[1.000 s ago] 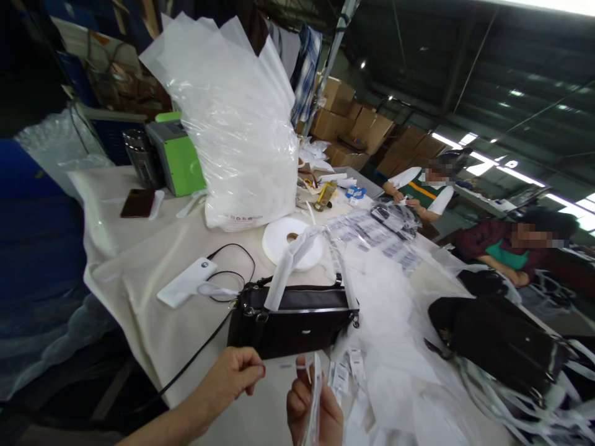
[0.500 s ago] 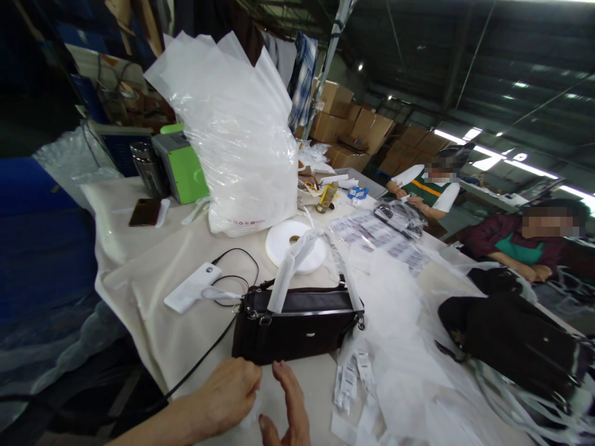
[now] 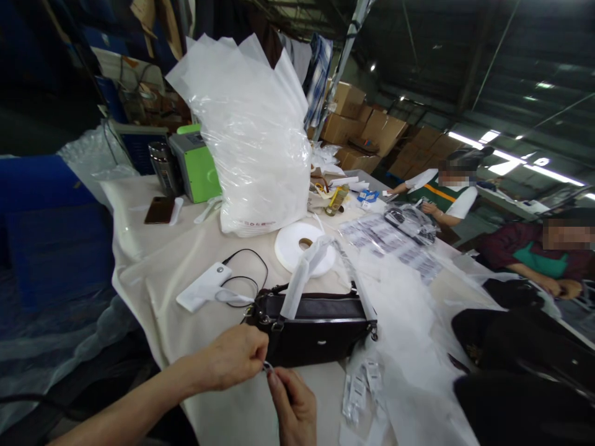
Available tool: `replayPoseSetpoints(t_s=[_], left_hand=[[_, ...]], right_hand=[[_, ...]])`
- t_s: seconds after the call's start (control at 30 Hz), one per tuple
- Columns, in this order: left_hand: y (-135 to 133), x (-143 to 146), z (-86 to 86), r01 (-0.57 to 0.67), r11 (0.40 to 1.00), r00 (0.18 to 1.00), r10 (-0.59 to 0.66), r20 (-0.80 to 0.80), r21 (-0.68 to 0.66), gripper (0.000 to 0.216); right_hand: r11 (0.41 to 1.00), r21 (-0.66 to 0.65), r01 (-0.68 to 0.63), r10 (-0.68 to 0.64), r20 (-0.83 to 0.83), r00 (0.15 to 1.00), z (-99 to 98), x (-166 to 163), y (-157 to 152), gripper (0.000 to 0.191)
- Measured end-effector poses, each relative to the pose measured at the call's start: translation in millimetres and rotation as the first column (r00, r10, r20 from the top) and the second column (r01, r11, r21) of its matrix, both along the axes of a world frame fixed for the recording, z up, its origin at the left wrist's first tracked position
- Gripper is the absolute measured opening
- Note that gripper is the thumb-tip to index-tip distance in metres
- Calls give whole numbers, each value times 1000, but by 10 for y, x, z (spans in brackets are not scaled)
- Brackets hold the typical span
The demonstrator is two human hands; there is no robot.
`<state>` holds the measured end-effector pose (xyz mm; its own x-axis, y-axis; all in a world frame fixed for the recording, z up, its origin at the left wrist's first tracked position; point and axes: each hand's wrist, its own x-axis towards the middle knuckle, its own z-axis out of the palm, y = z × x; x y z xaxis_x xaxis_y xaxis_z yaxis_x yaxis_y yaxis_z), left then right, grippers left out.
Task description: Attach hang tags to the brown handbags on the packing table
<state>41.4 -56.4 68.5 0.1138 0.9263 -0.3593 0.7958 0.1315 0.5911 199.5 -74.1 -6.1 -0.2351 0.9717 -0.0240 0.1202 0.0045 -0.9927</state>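
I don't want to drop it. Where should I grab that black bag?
Probably the white-wrapped handle, from above: the black bag stands upright and the handle arches clear over its zipped top. The left hand and right hand pinch a small piece at its near corner, so stay clear there.

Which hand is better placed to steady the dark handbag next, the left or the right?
Probably the left. The left hand, pinching a small piece, lies just beside the near left corner of the handbag. The right hand sits lower, farther from it.
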Motion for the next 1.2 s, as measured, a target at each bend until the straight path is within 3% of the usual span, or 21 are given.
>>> replayPoseSetpoints(t_s=[0.1,0.23,0.37,0.5,0.77,0.9,1.03,1.2], left_hand=[[83,-44,83,11,1000,1000,-11,20,21,14],[197,-89,157,-42,996,999,40,25,84,12],[385,-56,125,-158,977,986,164,-28,143,10],[573,31,17,-151,982,988,155,-25,117,9],[673,17,-14,-116,991,991,111,78,62,8],[674,-13,52,-62,997,993,58,106,40,12],[660,-99,133,89,994,991,-94,100,59,16],[616,-226,78,235,963,972,-235,-11,131,28]], right_hand=[[1000,23,-15,14,70,997,56,-3,70,20],[985,-97,144,-143,16,990,27,-13,114,29],[910,-339,239,-293,-115,949,-63,-82,147,36],[812,-507,288,-419,-165,893,-83,-187,170,41],[772,-544,328,-506,-213,836,-1,-330,176,39],[768,-571,288,-502,-258,826,39,-438,209,40],[755,-622,210,-486,-315,815,61,-538,253,39],[751,-640,160,-461,-337,821,30,-549,280,35]])
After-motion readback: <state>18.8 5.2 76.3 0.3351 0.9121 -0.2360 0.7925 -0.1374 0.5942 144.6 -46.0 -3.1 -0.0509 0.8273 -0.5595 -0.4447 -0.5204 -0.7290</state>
